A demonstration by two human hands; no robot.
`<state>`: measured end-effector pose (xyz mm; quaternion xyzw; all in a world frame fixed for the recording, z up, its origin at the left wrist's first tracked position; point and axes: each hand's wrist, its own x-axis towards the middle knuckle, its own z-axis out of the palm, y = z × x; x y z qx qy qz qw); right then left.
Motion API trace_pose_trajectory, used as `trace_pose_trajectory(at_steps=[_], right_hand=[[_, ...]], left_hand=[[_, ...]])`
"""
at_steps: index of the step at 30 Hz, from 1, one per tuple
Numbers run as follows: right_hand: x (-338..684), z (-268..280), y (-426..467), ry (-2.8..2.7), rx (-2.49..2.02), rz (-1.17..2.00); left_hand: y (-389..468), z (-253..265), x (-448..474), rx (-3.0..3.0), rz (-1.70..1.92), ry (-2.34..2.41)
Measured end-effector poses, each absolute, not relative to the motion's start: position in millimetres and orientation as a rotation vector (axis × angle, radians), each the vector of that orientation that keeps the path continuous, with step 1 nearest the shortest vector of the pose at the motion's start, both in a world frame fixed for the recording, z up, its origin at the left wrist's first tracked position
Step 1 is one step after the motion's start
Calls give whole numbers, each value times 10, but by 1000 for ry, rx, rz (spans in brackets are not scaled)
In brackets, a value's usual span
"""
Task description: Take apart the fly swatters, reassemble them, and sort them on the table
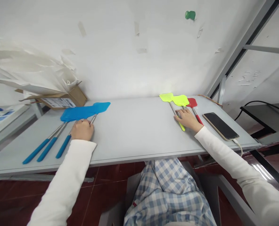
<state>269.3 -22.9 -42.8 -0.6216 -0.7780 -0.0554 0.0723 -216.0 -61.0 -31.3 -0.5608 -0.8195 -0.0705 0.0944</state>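
On the left, several blue fly swatters [75, 113] lie with their heads overlapping and blue handles pointing toward me. My left hand [82, 129] is closed over the shaft of the rightmost one, hiding its handle. To the right, my right hand [187, 119] lies over the lower part of a yellow-green fly swatter [180, 100], fingers bent around its shaft; its handle is hidden. A second yellow-green fly swatter [166, 97] rests just left of that hand, near the thumb. Beyond the hand's right side lies a red fly swatter [192, 102], partly covered.
All this is on a grey table [130, 131] against a white wall. A smartphone [221, 126] with a white cable lies at the right. An open cardboard box [75, 96] with white packing material stands at the back left. A metal frame [221, 89] rises behind the right end.
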Motion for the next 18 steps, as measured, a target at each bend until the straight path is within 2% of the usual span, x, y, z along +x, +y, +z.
trace_pose_trajectory(at_steps=[9, 15, 18], right_hand=[[2644, -388, -261, -2343, -1947, -192], [2405, -284, -501, -2170, -1969, -576], [2172, -92, -616, -2052, -1839, -637]], left_hand=[[-751, -138, -1412, -1966, -720, -2078], [-508, -206, -903, -2176, -868, -1813], [-300, -268, -688, -2096, -899, -1788]])
